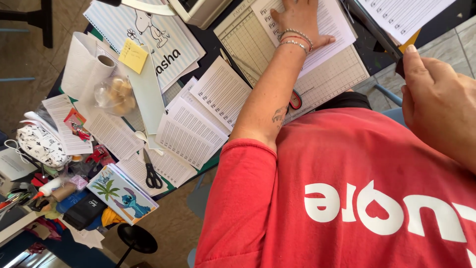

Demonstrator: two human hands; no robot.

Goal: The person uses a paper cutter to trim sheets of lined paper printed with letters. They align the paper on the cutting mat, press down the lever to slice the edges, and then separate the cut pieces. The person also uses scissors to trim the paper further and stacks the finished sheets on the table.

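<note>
I press my left hand (296,17) flat on the lined sheet (331,25) at top centre; my right hand (436,101) pinches a dark handle (399,68). Best: keep the sheet pinned square.

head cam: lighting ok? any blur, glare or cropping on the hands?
Head view: even daylight, soft shadows, no glare on the white lined sheet. Left hand pressing it is sharp but cropped at the top edge; right hand, close to the lens, looks slightly soft; scissors crisp.
</note>
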